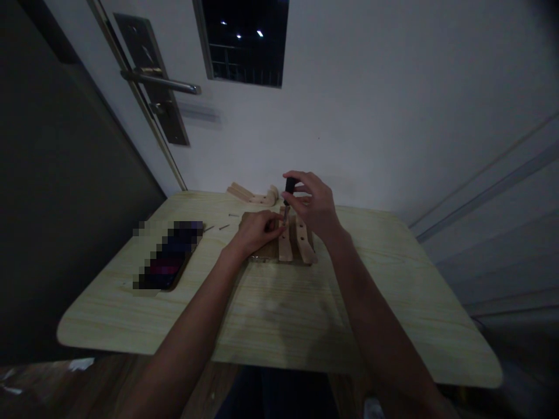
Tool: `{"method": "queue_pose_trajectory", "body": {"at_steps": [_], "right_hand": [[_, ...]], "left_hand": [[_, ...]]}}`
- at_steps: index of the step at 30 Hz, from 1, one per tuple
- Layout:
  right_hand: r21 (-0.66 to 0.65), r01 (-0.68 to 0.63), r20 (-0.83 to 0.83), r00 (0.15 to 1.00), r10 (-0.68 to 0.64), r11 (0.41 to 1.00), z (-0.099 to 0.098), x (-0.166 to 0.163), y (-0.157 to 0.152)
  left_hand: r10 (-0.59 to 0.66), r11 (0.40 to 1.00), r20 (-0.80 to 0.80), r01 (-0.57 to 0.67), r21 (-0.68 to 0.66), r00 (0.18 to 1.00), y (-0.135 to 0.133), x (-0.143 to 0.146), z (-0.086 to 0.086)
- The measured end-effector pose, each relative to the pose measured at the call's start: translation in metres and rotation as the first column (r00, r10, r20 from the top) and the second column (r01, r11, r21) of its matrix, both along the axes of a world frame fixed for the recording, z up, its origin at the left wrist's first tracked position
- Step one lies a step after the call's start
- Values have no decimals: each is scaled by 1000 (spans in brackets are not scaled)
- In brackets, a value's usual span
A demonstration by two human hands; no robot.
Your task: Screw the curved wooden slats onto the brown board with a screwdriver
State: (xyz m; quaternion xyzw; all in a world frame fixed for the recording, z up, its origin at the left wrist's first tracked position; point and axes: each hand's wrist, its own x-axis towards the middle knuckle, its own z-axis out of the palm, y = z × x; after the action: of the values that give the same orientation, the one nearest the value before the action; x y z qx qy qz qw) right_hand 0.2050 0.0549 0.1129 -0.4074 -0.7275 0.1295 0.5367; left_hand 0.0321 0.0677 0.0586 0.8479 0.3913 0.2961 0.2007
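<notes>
My right hand [315, 205] is closed round the black handle of a small screwdriver [288, 195], held upright with its tip down on a pale wooden slat [286, 247]. My left hand [258, 231] lies on the wooden assembly beside the tip, fingers pinched near the screw point; whether it holds a screw is too small to see. A second slat with holes [304, 241] lies next to the first, both resting on a brown board [266, 251].
A light wooden table [305, 314] carries a blurred-out dark object [168, 256] at the left, two loose screws [218, 227] near it, and more curved wooden pieces [253, 195] at the far edge. A door with a metal lever handle [161, 81] stands behind.
</notes>
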Motion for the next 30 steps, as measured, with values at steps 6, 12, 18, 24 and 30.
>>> {"method": "queue_pose_trajectory", "body": {"at_steps": [6,12,18,24,30], "right_hand": [[-63,-41,-11,999,41,997,-4,-1,0],[-12,-7,-34,999,7,1000,-10,-1,0],[1,20,-41,999,-20,1000,-19,0,-2],[0,-4,-58,998,4,1000,-25,0,-5],[-12,106,-68,992,-107,994,-28,-3,-7]], "left_hand": [[3,1000,-11,-3,-10,1000,0,0,0],[10,1000,-20,-10,8,1000,0,0,-2],[5,1000,4,-5,5,1000,0,0,-1],[9,1000,1,-9,9,1000,0,-1,-2],[24,999,-7,-24,21,1000,0,0,-3]]}}
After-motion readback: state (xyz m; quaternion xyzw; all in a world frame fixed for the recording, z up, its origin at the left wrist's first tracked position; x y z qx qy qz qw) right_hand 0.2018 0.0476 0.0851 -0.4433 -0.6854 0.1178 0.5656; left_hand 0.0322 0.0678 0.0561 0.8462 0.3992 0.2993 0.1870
